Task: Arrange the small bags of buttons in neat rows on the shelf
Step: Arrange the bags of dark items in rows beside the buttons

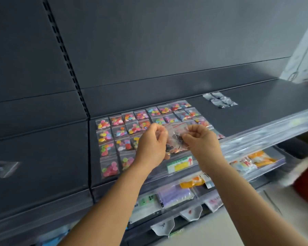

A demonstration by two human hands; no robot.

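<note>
**Clear bag held over stocked shelf**

Head view: left hand and right hand pinch a clear bag of dark buttons above the shelf. Rows of bagged coloured buttons lie flat below; small grey bags sit apart.

Dark grey shelf carrying clear bags of buttons in mixed pink, yellow, green, orange and blue, beside 1 cluster of clear bags with dark contents. Held clear bag with a red seal line, containing black and orange buttons. Price label: green, yellow and white, with 1 red arrow.
</note>
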